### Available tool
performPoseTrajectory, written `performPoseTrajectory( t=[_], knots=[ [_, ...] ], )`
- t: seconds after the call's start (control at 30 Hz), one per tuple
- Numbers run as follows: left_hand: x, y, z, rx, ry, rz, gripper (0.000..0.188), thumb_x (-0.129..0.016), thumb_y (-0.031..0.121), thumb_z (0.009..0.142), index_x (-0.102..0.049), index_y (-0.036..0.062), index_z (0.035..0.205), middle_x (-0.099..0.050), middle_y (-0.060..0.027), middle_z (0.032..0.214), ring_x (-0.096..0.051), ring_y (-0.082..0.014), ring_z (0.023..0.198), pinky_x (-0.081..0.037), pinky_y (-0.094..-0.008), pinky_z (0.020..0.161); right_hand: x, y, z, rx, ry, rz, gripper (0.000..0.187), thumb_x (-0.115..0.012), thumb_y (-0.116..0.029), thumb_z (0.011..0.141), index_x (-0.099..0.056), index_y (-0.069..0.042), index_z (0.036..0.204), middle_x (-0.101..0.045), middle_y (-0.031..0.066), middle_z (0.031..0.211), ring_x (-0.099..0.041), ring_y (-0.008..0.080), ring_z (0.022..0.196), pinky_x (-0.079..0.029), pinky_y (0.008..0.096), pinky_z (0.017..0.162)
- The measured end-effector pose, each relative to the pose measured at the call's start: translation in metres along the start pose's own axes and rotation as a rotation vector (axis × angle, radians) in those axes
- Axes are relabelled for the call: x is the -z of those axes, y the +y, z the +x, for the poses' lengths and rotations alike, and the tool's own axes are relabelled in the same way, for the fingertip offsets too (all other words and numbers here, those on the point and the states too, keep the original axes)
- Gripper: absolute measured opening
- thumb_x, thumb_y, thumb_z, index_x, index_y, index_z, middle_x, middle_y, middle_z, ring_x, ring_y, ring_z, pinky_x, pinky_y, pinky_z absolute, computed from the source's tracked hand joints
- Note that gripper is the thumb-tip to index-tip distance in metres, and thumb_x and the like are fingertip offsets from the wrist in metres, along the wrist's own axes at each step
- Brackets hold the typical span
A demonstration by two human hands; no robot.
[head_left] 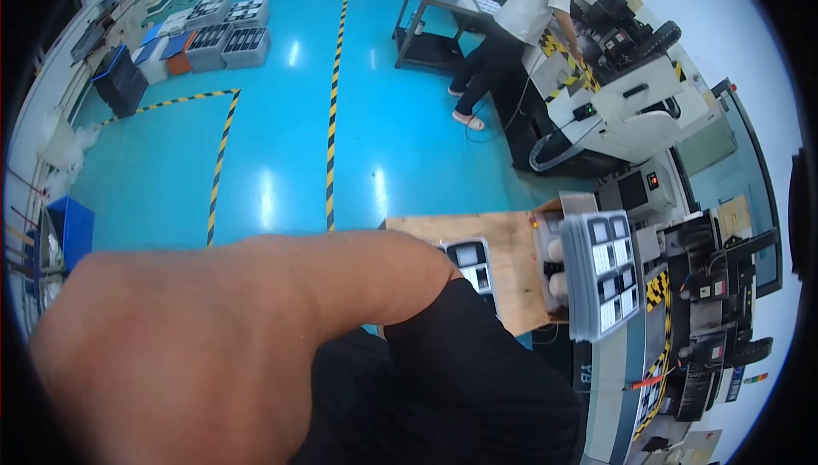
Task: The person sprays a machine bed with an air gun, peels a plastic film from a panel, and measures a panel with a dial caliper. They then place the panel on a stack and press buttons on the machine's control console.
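Observation:
One of my bare arms (256,294) fills the lower left and bends toward the middle. Where it meets black clothing (486,371), its far end disappears, and no fingers show. Neither my left hand nor my right hand can be seen. Just beyond the black cloth, a light tray with black and white pieces (470,256) lies on a wooden tabletop (511,248), partly covered by my arm and clothing. To its right stands a stack of pale trays (601,273), the top one holding rows of black and white flat parts.
Machines (711,294) with yellow-black striped edging line the right side. A co-worker in a white shirt (532,5) leans over another machine, beside a dark cart (434,30). Loaded bins (226,34) and a blue bin (72,231) stand at left. Striped tape (336,81) marks the blue floor.

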State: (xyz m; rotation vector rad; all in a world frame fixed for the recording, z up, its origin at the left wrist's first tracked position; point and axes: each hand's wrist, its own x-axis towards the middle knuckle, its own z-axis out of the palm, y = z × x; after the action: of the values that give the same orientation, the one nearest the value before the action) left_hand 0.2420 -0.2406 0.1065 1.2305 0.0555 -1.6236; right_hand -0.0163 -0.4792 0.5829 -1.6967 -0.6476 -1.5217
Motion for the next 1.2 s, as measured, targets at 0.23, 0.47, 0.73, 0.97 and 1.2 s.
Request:
performPoseTrajectory(
  t=[0.23, 0.47, 0.73, 0.97, 1.2],
  knots=[
    [-0.216, 0.152, 0.104, -0.107, -0.149, 0.166, 0.045, -0.049, 0.011, 0.089, -0.047, 0.0144, 0.134, -0.058, -0.0072, 0.127, -0.057, -0.0263, 0.117, -0.049, -0.0467, 0.093, 0.169, 0.137, 0.062, -0.013, -0.002, -0.101, 0.034, -0.065, -0.005, 0.071, -0.073, -0.030, 0.094, -0.066, 0.0009, 0.103, -0.065, 0.0234, 0.083, -0.051, 0.0377, 0.059],
    [-0.333, 0.315, 0.309, 0.013, -0.227, 0.187, 0.041, -0.045, 0.008, 0.094, -0.044, 0.0115, 0.135, -0.056, -0.0125, 0.129, -0.057, -0.0320, 0.115, -0.050, -0.0536, 0.093, 0.381, 0.337, -0.058, -0.734, -0.634, -0.696, 0.037, -0.064, -0.011, 0.085, -0.062, -0.015, 0.122, -0.064, 0.0090, 0.106, -0.063, 0.0295, 0.093, -0.053, 0.0405, 0.073],
    [-0.517, 0.563, 0.531, -0.029, -0.352, 0.344, 0.041, -0.049, 0.009, 0.092, -0.046, 0.0099, 0.133, -0.058, -0.0113, 0.124, -0.060, -0.0284, 0.108, -0.050, -0.0501, 0.087, 0.575, 0.273, -0.463, -2.286, -0.414, -1.084, 0.032, -0.056, -0.033, 0.088, -0.069, -0.006, 0.101, -0.067, 0.0206, 0.106, -0.063, 0.0390, 0.102, -0.050, 0.0486, 0.086],
    [-0.746, 0.688, 0.740, -0.010, -0.576, 0.335, 0.049, -0.053, 0.008, 0.090, -0.042, 0.0056, 0.138, -0.055, -0.0131, 0.129, -0.057, -0.0298, 0.117, -0.048, -0.0507, 0.094, 0.672, 0.317, -0.480, -2.381, 0.167, -0.428, 0.029, -0.064, -0.029, 0.087, -0.070, -0.006, 0.103, -0.068, 0.0142, 0.107, -0.064, 0.0239, 0.096, -0.051, 0.0404, 0.084],
    [-1.014, 0.800, 0.910, -0.059, -0.761, 0.277, 0.059, -0.060, 0.014, 0.090, -0.037, 0.0075, 0.143, -0.052, -0.0113, 0.136, -0.053, -0.0286, 0.123, -0.046, -0.0484, 0.097, 1.023, 0.587, -0.371, -2.322, 0.291, -0.216, 0.050, -0.052, -0.053, 0.093, -0.068, -0.005, 0.096, -0.066, 0.0040, 0.083, -0.061, 0.0173, 0.073, -0.052, 0.0357, 0.063]
  ],
)
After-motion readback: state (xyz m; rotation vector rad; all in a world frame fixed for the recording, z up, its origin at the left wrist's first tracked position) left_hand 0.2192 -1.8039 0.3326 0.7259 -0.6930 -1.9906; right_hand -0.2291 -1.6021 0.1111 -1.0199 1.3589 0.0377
